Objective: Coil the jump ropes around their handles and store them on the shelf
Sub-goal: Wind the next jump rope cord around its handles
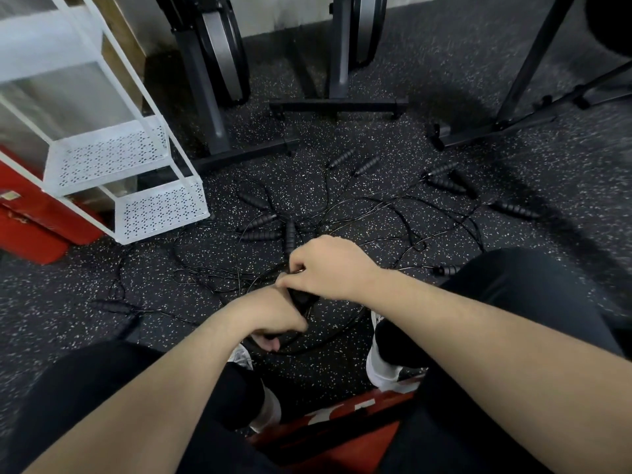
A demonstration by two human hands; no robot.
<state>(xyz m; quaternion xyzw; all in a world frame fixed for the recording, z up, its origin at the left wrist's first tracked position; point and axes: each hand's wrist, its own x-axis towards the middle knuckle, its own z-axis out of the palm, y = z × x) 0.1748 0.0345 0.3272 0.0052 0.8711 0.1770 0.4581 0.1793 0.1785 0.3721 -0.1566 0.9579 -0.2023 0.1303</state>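
Black foam handles (301, 297): left hand (270, 316) is gripping them; right hand (328, 265) is pinching thin rope (342, 323). Advised: winding taut, even turns.

Hidden handles, cropped shelf

Your left grip (273, 316) and right grip (325, 265) cover most of the black handles (301, 299) between them; you can't tell how many. Far left of both, the white shelf (126, 155) is cut off.

place: gym | speckled rubber floor (444, 80) | exercise bikes (219, 63) (two, upright)
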